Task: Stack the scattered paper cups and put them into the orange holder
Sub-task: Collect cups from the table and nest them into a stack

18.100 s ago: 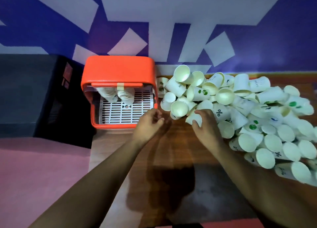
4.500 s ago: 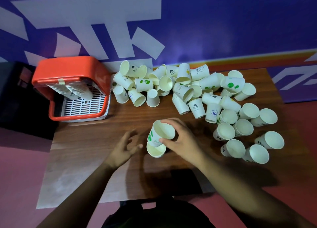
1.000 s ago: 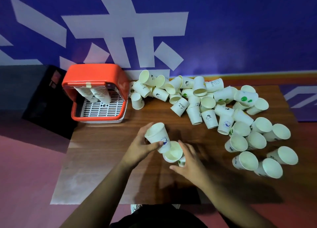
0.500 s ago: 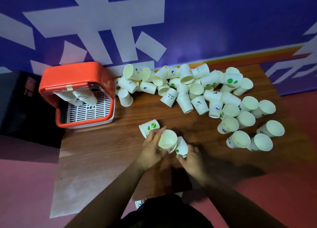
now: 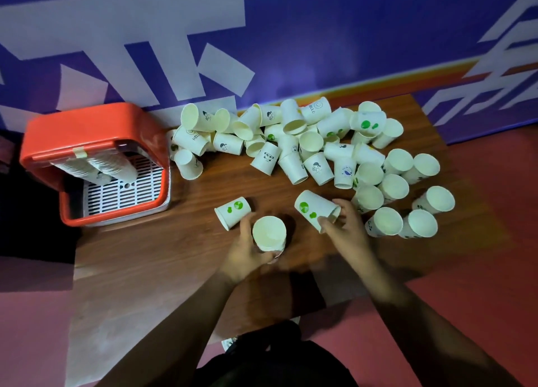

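Note:
My left hand [image 5: 244,252] grips an upright stack of white paper cups [image 5: 269,235] near the table's front middle. My right hand [image 5: 346,232] holds a green-dotted cup [image 5: 316,209] by its rim, tilted with its base pointing up and left. Another green-dotted cup [image 5: 233,211] lies on its side just left of the stack. A heap of several scattered cups [image 5: 305,144] covers the back and right of the wooden table [image 5: 163,249]. The orange holder [image 5: 96,130] stands at the back left, with stacked cups [image 5: 113,168] lying inside over a white grid.
A blue wall with white shapes [image 5: 262,37] runs behind the table. Dark furniture [image 5: 29,217] sits left of the holder. Pink floor [image 5: 495,211] shows right and left. The table's near-left part is pale and bare.
My right hand has let go of the small cup by the stack and picked up a green-dotted cup further right. The left hand still holds the stack.

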